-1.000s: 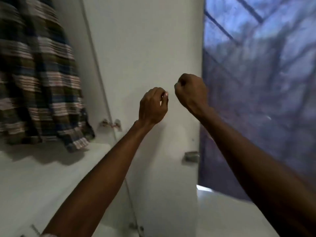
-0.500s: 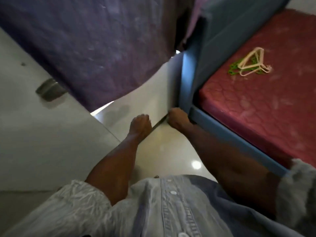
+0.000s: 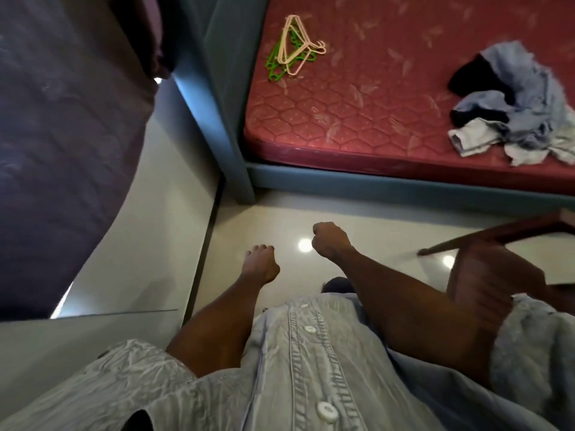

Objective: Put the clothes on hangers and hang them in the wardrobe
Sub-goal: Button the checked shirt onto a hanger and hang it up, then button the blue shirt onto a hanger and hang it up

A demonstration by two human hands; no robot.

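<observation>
A small heap of pink and green plastic hangers lies on the red mattress near its far left corner. A crumpled pile of clothes, light blue, black and white, sits on the mattress at the right. My left hand and my right hand hang in front of me over the pale floor, both with fingers curled and holding nothing. Both are well short of the bed. The wardrobe's inside is out of view.
The blue bed frame runs across ahead, with its headboard to the left. A purple curtain hangs at the left above a white panel. A dark wooden chair stands at the right.
My view has swung from the white wardrobe door and the hanging plaid shirt down and right to the bed. Both hands dropped from the door to floor level and hold nothing.
</observation>
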